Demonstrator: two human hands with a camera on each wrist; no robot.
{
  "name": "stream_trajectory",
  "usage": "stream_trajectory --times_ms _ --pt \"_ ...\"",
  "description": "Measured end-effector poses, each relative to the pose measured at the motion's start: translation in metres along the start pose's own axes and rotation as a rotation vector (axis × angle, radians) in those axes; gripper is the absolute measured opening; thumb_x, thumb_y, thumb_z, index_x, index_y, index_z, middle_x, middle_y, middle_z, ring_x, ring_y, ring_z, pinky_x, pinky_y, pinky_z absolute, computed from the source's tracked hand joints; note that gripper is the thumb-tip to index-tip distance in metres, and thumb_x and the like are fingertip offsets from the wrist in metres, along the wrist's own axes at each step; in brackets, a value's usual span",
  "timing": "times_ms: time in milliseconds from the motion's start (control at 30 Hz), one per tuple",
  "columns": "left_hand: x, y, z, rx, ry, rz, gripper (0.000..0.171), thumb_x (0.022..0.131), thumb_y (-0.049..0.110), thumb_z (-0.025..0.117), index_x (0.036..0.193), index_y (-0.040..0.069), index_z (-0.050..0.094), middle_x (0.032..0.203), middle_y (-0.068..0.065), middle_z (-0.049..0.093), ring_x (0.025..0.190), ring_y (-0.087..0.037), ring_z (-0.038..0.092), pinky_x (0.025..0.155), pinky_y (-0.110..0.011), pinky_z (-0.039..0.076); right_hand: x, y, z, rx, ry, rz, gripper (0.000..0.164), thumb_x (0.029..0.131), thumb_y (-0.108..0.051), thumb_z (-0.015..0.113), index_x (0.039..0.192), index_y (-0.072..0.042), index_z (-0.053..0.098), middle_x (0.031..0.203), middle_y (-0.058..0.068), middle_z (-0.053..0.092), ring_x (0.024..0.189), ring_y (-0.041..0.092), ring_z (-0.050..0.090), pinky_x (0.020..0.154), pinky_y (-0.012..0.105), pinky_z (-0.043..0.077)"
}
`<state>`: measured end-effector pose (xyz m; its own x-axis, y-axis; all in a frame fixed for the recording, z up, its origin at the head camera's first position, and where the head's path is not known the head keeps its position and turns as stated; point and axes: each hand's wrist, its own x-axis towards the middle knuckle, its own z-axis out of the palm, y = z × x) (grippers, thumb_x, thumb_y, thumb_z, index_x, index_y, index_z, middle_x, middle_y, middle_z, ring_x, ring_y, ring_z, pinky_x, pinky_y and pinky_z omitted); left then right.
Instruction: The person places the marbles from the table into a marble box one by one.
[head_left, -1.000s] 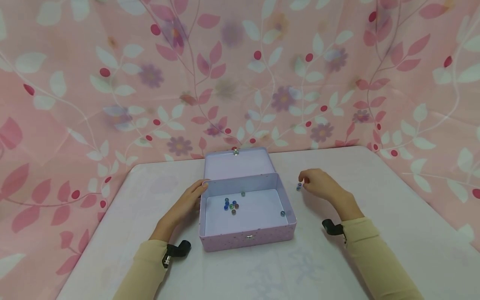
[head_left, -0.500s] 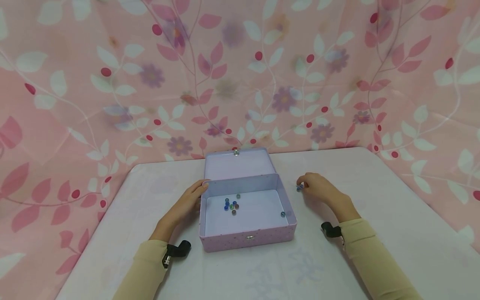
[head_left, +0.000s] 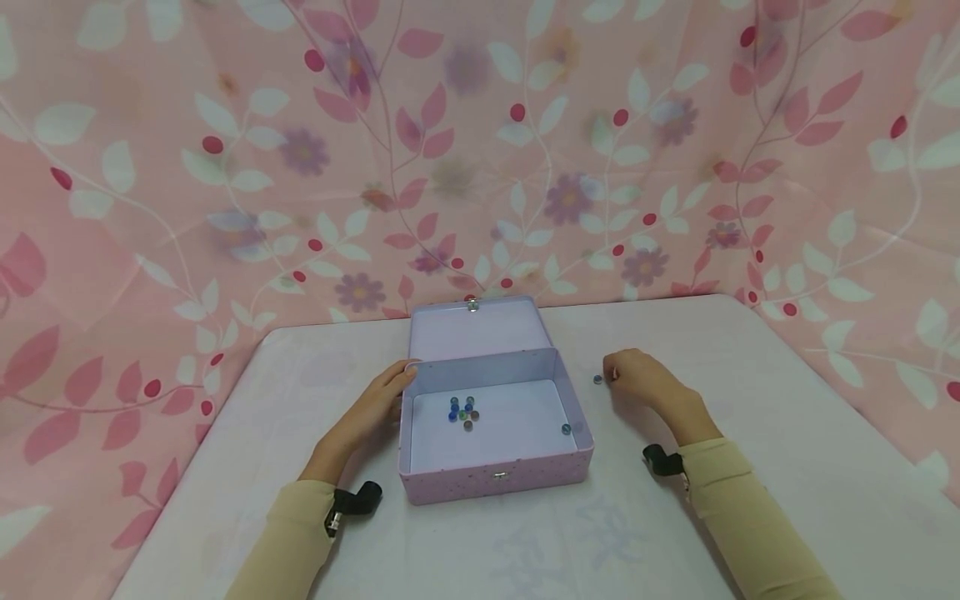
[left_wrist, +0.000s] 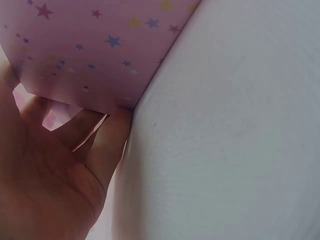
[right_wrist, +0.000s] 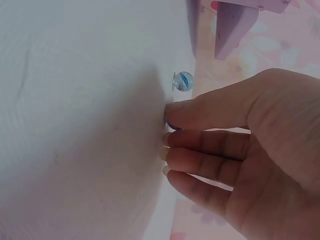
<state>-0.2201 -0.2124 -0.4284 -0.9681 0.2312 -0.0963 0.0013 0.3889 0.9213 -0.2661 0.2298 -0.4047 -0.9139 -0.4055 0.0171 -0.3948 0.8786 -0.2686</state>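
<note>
A lilac lidded box [head_left: 495,479] with a star print stands open on the table, several glass marbles [head_left: 462,414] clustered inside and one marble [head_left: 566,429] near its right wall. At the box's back left corner my left hand [head_left: 378,400] holds the wall; in the left wrist view its fingers [left_wrist: 112,142] bend round the corner. Right of the box, my right hand [head_left: 641,375] pinches a dark blue marble [right_wrist: 174,126], mostly hidden by the thumb, low at the tabletop. Beside it lies a clear marble with a blue swirl [right_wrist: 184,81].
The box's lid [head_left: 480,329] lies folded back behind it. A white cloth covers the table [head_left: 322,358], and a pink floral curtain [head_left: 465,167] hangs right behind its far edge. Black wrist cameras [head_left: 663,458] stick out from both sleeves.
One marble inside the box has rolled left and forward into the cluster. My right hand has taken one of the two marbles on the table and drawn slightly right of the other.
</note>
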Motion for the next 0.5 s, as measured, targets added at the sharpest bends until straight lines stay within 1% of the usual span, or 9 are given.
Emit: stream_trajectory --times_ms 200,333,500 --pt "0.002 -0.001 -0.001 -0.019 -0.012 0.016 0.064 0.099 0.064 0.038 0.153 0.029 0.034 0.159 -0.002 0.036 0.147 -0.035 0.035 0.11 -0.06 0.04 -0.002 0.0 -0.006 -0.002 -0.007 0.035 0.016 0.084 0.001 0.056 0.092 -0.006 0.068 0.086 0.01 0.065 0.078 0.024 0.057 0.072 0.042 0.05" --pt "0.001 0.0 -0.001 -0.028 -0.013 0.018 0.062 0.1 0.063 0.038 0.152 0.029 0.035 0.158 -0.002 0.038 0.147 -0.034 0.036 0.11 -0.059 0.04 -0.002 -0.001 -0.01 -0.001 0.016 0.043 0.019 0.083 0.0 0.056 0.096 -0.005 0.069 0.089 0.011 0.066 0.079 0.025 0.058 0.073 0.042 0.051" --pt "0.001 -0.001 -0.001 -0.023 -0.008 0.019 0.062 0.1 0.062 0.038 0.152 0.027 0.035 0.158 -0.004 0.038 0.146 -0.035 0.038 0.109 -0.06 0.041 -0.005 -0.014 -0.021 0.002 0.062 0.004 0.019 0.083 0.001 0.057 0.096 -0.003 0.069 0.085 0.01 0.065 0.078 0.024 0.057 0.073 0.043 0.051"
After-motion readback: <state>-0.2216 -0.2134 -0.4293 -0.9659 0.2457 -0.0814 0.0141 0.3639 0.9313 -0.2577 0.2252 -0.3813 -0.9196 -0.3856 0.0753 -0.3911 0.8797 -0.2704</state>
